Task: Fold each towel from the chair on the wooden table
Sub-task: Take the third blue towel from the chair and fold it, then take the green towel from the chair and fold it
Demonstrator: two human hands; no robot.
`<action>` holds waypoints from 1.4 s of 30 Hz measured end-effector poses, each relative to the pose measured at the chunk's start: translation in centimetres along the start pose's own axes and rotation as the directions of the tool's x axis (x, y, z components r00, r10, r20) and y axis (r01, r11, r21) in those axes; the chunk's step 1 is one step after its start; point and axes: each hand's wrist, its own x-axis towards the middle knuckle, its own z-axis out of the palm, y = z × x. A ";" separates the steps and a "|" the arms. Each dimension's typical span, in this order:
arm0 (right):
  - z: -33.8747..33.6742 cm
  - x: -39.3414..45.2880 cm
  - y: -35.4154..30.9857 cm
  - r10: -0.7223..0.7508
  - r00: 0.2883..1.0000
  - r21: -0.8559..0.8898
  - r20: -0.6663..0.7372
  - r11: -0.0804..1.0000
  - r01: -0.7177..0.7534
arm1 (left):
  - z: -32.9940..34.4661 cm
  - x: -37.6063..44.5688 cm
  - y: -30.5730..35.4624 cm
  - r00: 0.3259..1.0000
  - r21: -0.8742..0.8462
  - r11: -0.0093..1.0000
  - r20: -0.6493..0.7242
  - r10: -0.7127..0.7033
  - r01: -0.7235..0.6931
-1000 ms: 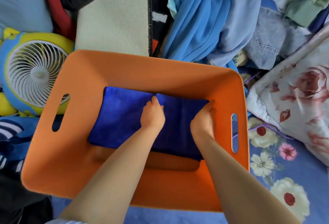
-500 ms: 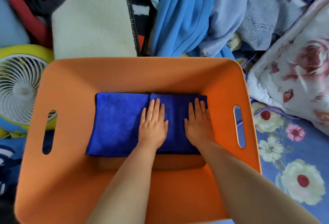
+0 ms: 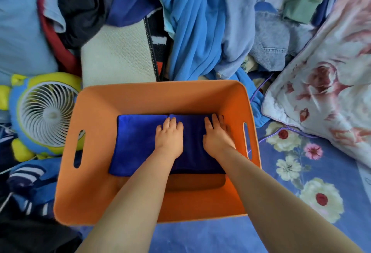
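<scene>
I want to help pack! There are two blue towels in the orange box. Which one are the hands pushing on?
The right-hand towel, nearest the slot on the right of the orange box. Left hand and right hand lie flat on it; the left-hand towel goes untouched.

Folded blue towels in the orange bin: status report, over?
Left hand and right hand flat on right-hand folded blue towel. Second folded blue towel beside it in orange plastic bin. Nothing obstructing.

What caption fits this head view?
Left hand and right hand press flat on folded blue towels inside an orange bin.
</scene>
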 end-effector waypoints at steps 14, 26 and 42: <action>-21.3 -21.0 -2.2 -0.299 0.822 -0.078 -0.485 0.951 0.300 | -23.8 -18.7 4.3 0.923 0.062 0.996 -0.384 -0.034 0.062; -22.9 -49.7 4.0 -0.213 0.685 -0.132 -0.697 0.977 0.170 | -28.6 -42.5 14.0 0.851 0.215 0.971 -0.485 0.201 -0.107; -0.5 -96.6 21.7 0.643 0.260 0.452 -0.721 0.720 -0.526 | -13.7 -79.6 43.9 0.245 0.470 0.324 -0.222 0.944 -0.821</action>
